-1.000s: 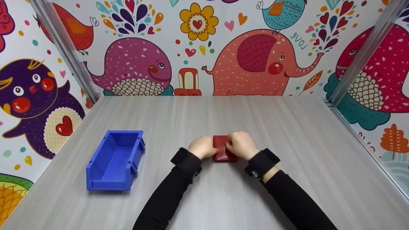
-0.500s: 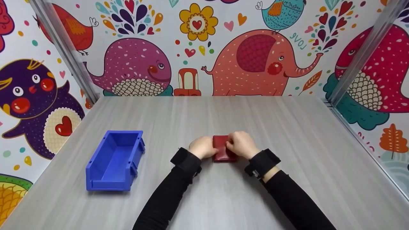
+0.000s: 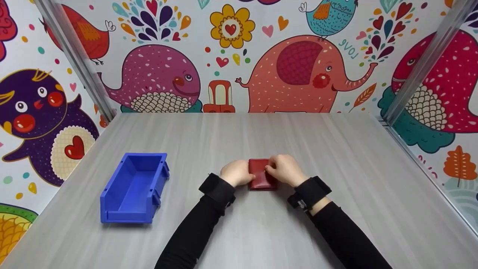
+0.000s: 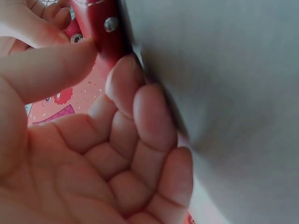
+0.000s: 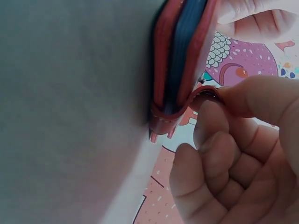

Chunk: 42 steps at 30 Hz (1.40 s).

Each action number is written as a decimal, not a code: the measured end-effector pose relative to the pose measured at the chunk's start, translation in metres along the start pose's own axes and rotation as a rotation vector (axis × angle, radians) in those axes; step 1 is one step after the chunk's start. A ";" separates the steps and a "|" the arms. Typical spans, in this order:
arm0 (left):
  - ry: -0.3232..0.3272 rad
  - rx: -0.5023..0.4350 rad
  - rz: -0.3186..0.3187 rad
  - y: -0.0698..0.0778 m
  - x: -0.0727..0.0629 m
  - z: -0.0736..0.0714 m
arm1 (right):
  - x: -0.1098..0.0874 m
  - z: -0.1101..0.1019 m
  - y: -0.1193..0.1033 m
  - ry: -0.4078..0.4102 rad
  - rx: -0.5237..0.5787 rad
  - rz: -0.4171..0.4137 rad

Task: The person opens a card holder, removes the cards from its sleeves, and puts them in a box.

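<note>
A red leather wallet [image 3: 260, 178] lies on the table between my two hands. My left hand [image 3: 235, 173] grips its left edge, thumb on top and fingertips against the side, low by the tabletop. With thumb and forefinger, my right hand [image 3: 286, 170] pinches the wallet's short strap [image 5: 205, 89], which curves up off the cover. In the left wrist view a silver snap stud [image 4: 111, 24] shows on the wallet's body, and a second snap part [image 4: 76, 38] shows apart from it. Dark bluish inner layers [image 5: 187, 42] are visible between the covers in the right wrist view.
A blue plastic bin [image 3: 129, 198] stands on the left part of the grey wood-look table [image 3: 209, 138]. Walls printed with cartoon animals [image 3: 295, 74] enclose the back and both sides. Metal posts [image 3: 74, 56] rise at the corners.
My right hand has shifted slightly right and toward me, its pinching fingertips now showing more clearly over the wallet. The left hand, wallet and bin stay in place.
</note>
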<state>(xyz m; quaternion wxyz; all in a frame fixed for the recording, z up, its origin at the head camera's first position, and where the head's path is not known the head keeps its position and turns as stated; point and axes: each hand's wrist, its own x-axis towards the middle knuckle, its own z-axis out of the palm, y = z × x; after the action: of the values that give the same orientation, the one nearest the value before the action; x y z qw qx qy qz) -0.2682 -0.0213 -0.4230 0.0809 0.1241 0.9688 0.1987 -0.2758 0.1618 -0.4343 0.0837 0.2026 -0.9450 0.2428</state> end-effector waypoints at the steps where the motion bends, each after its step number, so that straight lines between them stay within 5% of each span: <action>1: -0.001 0.000 0.001 0.000 0.000 0.000 | -0.001 -0.001 0.000 0.000 0.004 0.000; 16: 0.015 -0.012 0.005 -0.002 0.000 0.003 | -0.015 -0.012 0.005 0.069 0.007 -0.128; 26: 0.017 -0.027 -0.011 -0.002 -0.002 0.002 | -0.019 -0.016 0.011 0.107 -0.018 -0.121; 42: 0.014 -0.029 0.008 -0.003 -0.002 0.002 | -0.024 -0.025 0.025 0.048 -0.073 -0.046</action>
<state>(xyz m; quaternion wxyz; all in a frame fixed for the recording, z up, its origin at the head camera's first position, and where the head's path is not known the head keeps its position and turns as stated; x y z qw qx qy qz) -0.2664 -0.0238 -0.4256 0.0750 0.1251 0.9659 0.2140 -0.2628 0.2020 -0.4296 0.1193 0.2151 -0.9461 0.2108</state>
